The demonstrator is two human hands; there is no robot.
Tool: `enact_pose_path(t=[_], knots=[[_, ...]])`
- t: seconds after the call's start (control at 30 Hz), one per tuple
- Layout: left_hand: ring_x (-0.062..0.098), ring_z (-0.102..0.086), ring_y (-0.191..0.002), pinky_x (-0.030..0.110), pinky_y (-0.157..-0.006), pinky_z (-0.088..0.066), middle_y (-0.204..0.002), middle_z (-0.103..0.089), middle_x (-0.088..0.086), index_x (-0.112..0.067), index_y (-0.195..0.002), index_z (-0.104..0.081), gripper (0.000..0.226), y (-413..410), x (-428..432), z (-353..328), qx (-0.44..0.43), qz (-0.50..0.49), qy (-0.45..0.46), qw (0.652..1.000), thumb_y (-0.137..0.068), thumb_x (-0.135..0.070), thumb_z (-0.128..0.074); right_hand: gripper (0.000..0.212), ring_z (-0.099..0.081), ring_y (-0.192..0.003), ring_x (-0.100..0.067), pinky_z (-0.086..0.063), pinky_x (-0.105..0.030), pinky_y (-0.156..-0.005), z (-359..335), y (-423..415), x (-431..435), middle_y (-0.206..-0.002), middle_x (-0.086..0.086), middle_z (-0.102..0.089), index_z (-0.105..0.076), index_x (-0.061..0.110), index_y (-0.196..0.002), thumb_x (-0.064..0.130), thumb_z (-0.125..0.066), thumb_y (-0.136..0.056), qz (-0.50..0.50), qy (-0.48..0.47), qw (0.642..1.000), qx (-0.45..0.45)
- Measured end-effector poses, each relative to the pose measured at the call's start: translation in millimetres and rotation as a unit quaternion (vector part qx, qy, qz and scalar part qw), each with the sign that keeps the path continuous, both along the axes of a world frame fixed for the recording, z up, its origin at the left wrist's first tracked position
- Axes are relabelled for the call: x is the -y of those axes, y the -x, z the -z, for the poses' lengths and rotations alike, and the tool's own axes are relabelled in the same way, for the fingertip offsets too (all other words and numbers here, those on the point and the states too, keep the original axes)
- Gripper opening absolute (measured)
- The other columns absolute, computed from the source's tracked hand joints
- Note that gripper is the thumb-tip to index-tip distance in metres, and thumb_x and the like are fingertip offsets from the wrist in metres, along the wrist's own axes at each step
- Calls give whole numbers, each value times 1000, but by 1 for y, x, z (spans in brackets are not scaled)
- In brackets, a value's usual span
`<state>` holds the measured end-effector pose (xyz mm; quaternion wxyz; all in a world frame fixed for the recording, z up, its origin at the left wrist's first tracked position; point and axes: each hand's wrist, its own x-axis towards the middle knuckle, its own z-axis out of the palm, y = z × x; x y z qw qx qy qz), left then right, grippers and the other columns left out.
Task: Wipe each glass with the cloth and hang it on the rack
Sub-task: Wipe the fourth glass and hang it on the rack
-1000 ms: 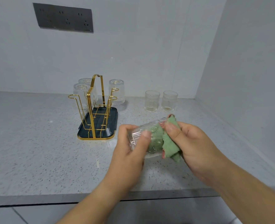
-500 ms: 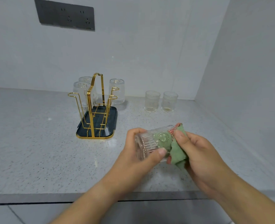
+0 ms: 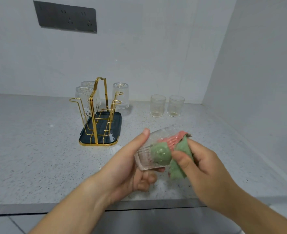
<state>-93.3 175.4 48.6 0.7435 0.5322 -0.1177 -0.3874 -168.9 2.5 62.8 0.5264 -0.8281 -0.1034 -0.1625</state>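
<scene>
Our left hand [image 3: 127, 168] grips the ribbed glass [image 3: 147, 157] on its side, just above the counter [image 3: 29, 157] near its front edge; our right hand [image 3: 205, 173] pinches the green cloth [image 3: 178, 166] pushed into its mouth. Open counter spreads left of the gold rack [image 3: 93, 115], which holds three inverted glasses [image 3: 120, 96].

Ribbed clear glass [image 3: 149, 154], nubby green cloth [image 3: 181, 159], glossy gold-wire rack [image 3: 95, 115].

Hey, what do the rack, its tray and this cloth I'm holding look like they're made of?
The rack: thin wire, likely metal, with a shiny gold finish that glints. The tray: dark, smooth, gold-rimmed; probably plastic, though that is unsure. The cloth: soft green fabric with a pink side, nubby like microfibre, stuffed into the glass.
</scene>
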Motion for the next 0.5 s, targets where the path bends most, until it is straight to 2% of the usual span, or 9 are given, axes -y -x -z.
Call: enact_pose_path(t=[0.07, 0.13, 0.2, 0.27, 0.37, 0.43, 0.5], knots=[[10, -60, -58, 24, -49, -47, -81, -70, -3, -20, -117, -63, 66, 3, 3, 4, 139, -52, -34, 988, -77, -71, -76, 30, -63, -59, -6, -49, -18, -56, -6, -4, -1, -65, 2, -69, -73, 27, -81, 48, -52, -89, 26, -95, 994, -37], [-2, -61, -61, 15, -58, -49, -77, -70, -17, -22, -122, -48, 60, 8, 5, 6, 262, -107, -48, 958, -80, -53, -79, 34, -70, -67, -9, -54, -21, -62, -11, -6, 0, -75, -1, -76, -79, 23, -84, 44, -53, -88, 4, -179, 980, -81], [-5, -58, -57, 11, -55, -46, -73, -68, -19, -19, -118, -48, 52, 11, 6, 7, 301, -150, -24, 942, -81, -39, -77, 34, -73, -71, -10, -55, -24, -68, -14, -7, -1, -82, -3, -79, -82, 23, -84, 41, -54, -88, -34, -214, 971, -105], [2, -53, -53, 13, -50, -41, -74, -67, -12, -20, -113, -57, 46, 9, 4, 2, 253, -170, -20, 952, -84, -47, -80, 31, -73, -72, -9, -54, -24, -71, -14, -6, -2, -79, 0, -78, -80, 30, -83, 43, -52, -89, -46, -171, 980, -95], [8, -44, -42, 17, -37, -27, -74, -64, 2, -19, -99, -70, 42, 0, -1, -2, 63, -110, 8, 992, -77, -54, -77, 24, -64, -59, -2, -48, -15, -57, -10, 0, -4, -69, 11, -71, -71, 37, -82, 45, -52, -94, -52, -44, 997, -38], [8, -41, -36, 13, -34, -20, -71, -61, 11, -12, -90, -72, 49, -1, -5, -6, -68, -29, 42, 996, -77, -59, -77, 27, -49, -49, -3, -38, -22, -44, -4, 3, -2, -62, 5, -58, -62, 33, -86, 55, -52, -98, -57, 39, 998, 0], [10, -43, -36, 13, -33, -23, -70, -60, 15, -8, -86, -73, 62, -3, -9, -5, -106, 20, 42, 993, -79, -70, -67, 39, -42, -46, -10, -35, -34, -41, 3, 4, 1, -64, -7, -52, -57, 30, -88, 67, -48, -93, -59, 105, 992, 24]])
